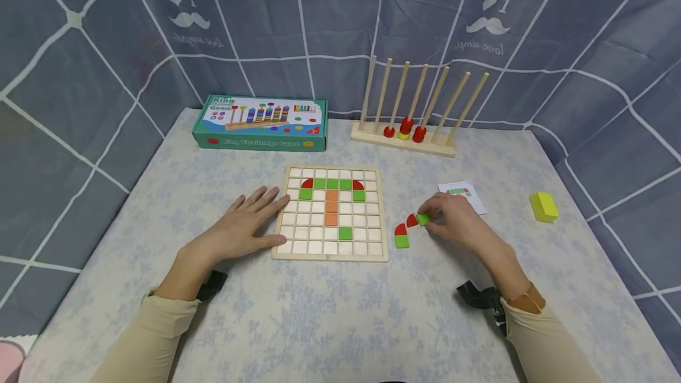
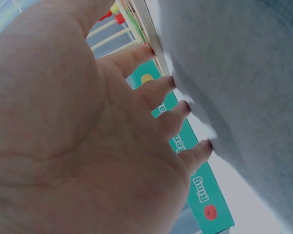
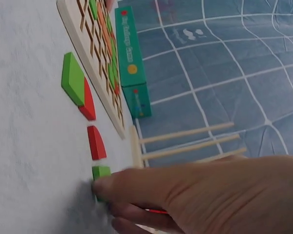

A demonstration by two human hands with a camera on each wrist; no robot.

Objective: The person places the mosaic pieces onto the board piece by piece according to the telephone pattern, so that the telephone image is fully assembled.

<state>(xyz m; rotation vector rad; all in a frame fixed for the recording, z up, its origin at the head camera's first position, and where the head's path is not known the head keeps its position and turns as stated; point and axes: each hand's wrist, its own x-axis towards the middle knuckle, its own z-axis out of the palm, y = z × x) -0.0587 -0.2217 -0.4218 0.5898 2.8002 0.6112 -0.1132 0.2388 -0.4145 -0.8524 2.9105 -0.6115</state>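
A square wooden grid board (image 1: 330, 257) lies on the table, with green squares, orange squares and two red quarter-round pieces in its cells. My left hand (image 1: 247, 223) is spread out with straight fingers, its thumb and fingertips on the board's left edge. To the right of the board, my right hand (image 1: 454, 217) pinches a green square tile (image 1: 422, 219) between thumb and fingers, at the tabletop. Beside that tile lies a red quarter-round tile (image 1: 412, 220). Another red quarter-round tile (image 1: 400, 229) touches a green square tile (image 1: 401, 242).
A printed card (image 1: 475, 198) lies partly behind my right hand. Farther right is a yellow block (image 1: 544, 207). At the back stand a green Ring Challenge Game box (image 1: 260, 140) and a wooden peg rack (image 1: 367, 133) with red and yellow rings.
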